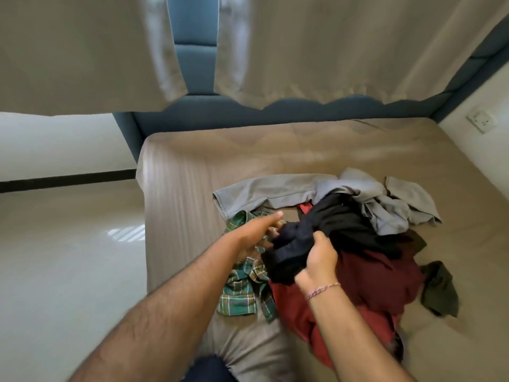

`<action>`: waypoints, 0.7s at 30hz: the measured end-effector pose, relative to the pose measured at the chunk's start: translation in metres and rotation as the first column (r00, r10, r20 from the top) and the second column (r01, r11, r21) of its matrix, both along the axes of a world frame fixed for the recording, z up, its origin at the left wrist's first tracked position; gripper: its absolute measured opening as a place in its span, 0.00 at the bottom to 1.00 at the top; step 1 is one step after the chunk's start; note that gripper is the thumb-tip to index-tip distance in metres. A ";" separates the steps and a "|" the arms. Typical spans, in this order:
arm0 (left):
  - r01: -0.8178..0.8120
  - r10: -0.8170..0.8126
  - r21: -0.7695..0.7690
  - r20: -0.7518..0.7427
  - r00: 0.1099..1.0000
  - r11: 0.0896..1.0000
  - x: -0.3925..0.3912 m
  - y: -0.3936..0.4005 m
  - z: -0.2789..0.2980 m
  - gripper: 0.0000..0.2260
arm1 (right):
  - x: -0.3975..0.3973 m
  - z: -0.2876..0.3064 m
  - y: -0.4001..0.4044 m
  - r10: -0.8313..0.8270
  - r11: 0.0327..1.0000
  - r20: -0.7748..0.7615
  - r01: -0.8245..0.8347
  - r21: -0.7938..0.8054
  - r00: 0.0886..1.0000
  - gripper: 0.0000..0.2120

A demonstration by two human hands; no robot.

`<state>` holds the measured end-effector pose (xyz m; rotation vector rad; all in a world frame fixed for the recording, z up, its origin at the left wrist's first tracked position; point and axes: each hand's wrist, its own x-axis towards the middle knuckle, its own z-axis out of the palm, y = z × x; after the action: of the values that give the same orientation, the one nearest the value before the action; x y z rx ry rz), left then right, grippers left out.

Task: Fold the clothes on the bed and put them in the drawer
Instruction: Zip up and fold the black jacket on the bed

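Right hand [319,259] gripping dark garment [308,232], bunched, lying on top of clothes pile [371,274] on bed [181,188]. Left hand [256,234] reaching to its other end, grip not clear. Better lifting free of pile, finding edges, shaking flat before folding. Drawer not showing.

1. Beige curtains [316,51] hung over a blue padded headboard [192,51] at the far end of the room.
2. A white wall socket [480,123] sat on the wall at right.
3. Glossy pale floor tiles [68,257] lay at left, catching a patch of window light, below a dark skirting strip [68,179].
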<state>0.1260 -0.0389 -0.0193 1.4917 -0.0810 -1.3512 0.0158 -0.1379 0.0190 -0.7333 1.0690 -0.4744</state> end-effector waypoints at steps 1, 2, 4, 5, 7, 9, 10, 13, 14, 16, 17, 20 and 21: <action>-0.013 0.009 -0.034 -0.110 0.994 0.999 0.002 -0.002 0.002 0.29 | -0.001 0.006 0.017 0.040 0.999 0.017 -0.040 -0.017 0.999 0.14; -0.027 0.013 -0.071 -0.190 0.982 0.997 0.002 -0.005 0.008 0.28 | -0.003 0.015 0.033 0.080 0.995 -0.003 -0.080 -0.060 0.997 0.10; -0.037 -0.006 -0.153 -0.275 0.961 0.988 0.002 -0.008 0.024 0.19 | -0.008 0.021 0.049 0.143 0.976 -0.056 -0.150 -0.155 0.988 0.10; -0.037 -0.016 -0.185 -0.277 0.961 0.982 0.003 -0.010 0.030 0.14 | -0.011 0.024 0.053 0.182 0.966 -0.068 -0.191 -0.174 0.981 0.14; -0.051 0.013 -0.221 -0.171 0.985 0.974 0.005 -0.011 0.036 0.08 | -0.016 0.029 0.054 0.255 0.935 -0.097 -0.271 -0.229 0.962 0.18; -0.054 0.052 -0.252 -0.016 0.999 0.966 0.010 -0.010 0.034 0.12 | -0.021 0.025 0.045 0.295 0.903 -0.145 -0.326 -0.282 0.944 0.14; -0.048 0.054 -0.268 0.013 0.998 0.962 0.012 -0.008 0.033 0.14 | -0.025 0.022 0.037 0.217 0.917 -0.182 -0.264 -0.298 0.959 0.10; -0.034 0.056 -0.321 0.061 0.997 0.947 0.014 0.004 0.033 0.18 | -0.044 -0.001 0.004 -0.073 0.991 -0.219 0.046 -0.127 0.973 0.12; -0.028 0.048 -0.334 0.052 0.998 0.942 0.013 0.010 0.035 0.17 | -0.047 -0.009 -0.006 -0.098 0.995 -0.203 0.097 -0.015 0.974 0.16; 0.000 0.012 -0.340 0.034 0.999 0.940 0.015 0.025 0.043 0.14 | -0.042 -0.016 -0.021 -0.016 0.988 -0.049 0.023 0.153 0.999 0.24; 0.042 -0.023 -0.311 0.065 0.998 0.949 0.019 0.035 0.051 0.11 | -0.031 -0.014 -0.023 0.073 0.985 0.019 -0.075 0.158 0.997 0.24; 0.123 -0.099 -0.146 0.163 0.982 0.982 0.034 0.070 0.055 0.05 | 0.010 -0.001 -0.004 0.334 0.939 0.000 -0.333 -0.088 0.942 0.18; 0.059 -0.046 -0.094 0.141 0.989 0.994 0.039 0.083 0.045 0.12 | 0.021 0.001 0.011 0.440 0.878 -0.051 -0.441 -0.184 0.897 0.20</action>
<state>0.1651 0.0442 0.0258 1.5078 -0.2735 -1.2656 0.0371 -0.1269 0.0197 -1.1187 0.8330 -0.1800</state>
